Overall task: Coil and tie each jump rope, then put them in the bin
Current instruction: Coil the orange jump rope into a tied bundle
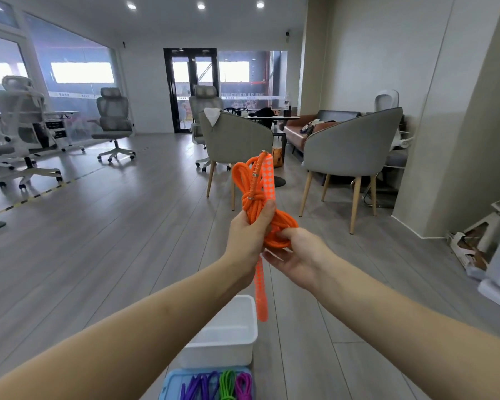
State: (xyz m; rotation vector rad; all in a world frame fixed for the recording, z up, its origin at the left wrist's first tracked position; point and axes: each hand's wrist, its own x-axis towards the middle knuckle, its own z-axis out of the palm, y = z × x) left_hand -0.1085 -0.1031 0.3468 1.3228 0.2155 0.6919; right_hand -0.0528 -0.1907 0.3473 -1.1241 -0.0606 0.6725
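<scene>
While both arms extend forward, the left hand [247, 235] grips the coiled orange jump rope [253, 194] around its knotted middle, fingers curled tight. The right hand [298, 256], just beside it, pinches the lower loops. One handle [267, 176] stands above the hands; the other [261, 293] hangs below. Beneath the forearms sits the white bin [228, 333]. No legible writing appears on the rope.

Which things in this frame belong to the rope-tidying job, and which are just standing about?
Job: orange coiled jump rope gripped by both hands (left, right); white plastic bin on the floor; purple, green and magenta ropes on a blue tray.

Standing about: grey upholstered chairs; mesh office chairs; brown sofa.
</scene>
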